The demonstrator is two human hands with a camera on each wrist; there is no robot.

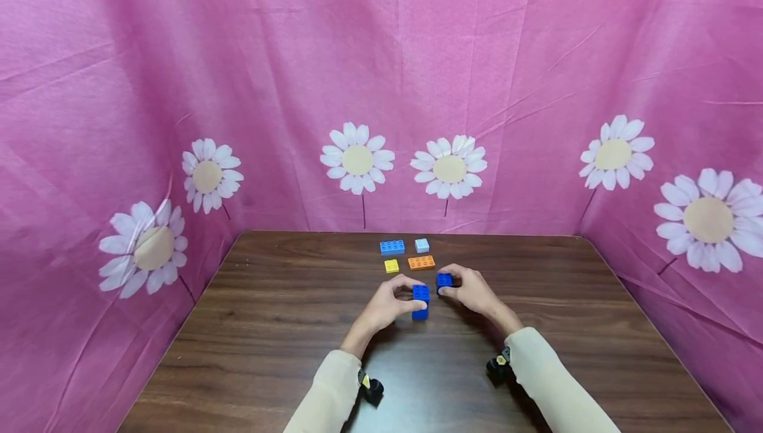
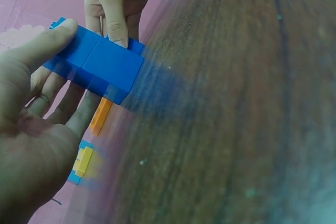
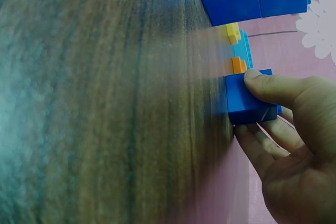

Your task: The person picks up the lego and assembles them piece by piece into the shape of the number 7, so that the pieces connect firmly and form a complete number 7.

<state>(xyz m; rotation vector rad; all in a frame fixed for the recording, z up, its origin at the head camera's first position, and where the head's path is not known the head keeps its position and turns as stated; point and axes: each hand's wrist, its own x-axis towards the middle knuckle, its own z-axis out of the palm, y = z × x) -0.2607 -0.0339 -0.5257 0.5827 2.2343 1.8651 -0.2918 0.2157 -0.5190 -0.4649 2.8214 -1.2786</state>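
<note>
My left hand [image 1: 386,304] grips a stack of two dark blue bricks [image 1: 420,292] between thumb and fingers, the upper brick sitting squarely on the lower. The seam between them shows in the left wrist view, with the thumb on the upper brick [image 2: 79,44]. Just to the right and slightly farther back, my right hand [image 1: 475,292] pinches a single dark blue brick [image 1: 444,279]. In the right wrist view this brick [image 3: 244,100] is at the tabletop, its studs facing up. A small gap separates it from the stack.
Beyond the hands lie a light blue brick [image 1: 392,247], a pale blue small brick [image 1: 422,245], a yellow small brick [image 1: 391,265] and an orange brick [image 1: 421,262]. The brown wooden table [image 1: 268,327] ends at a pink curtain [image 1: 268,89] with printed daisies.
</note>
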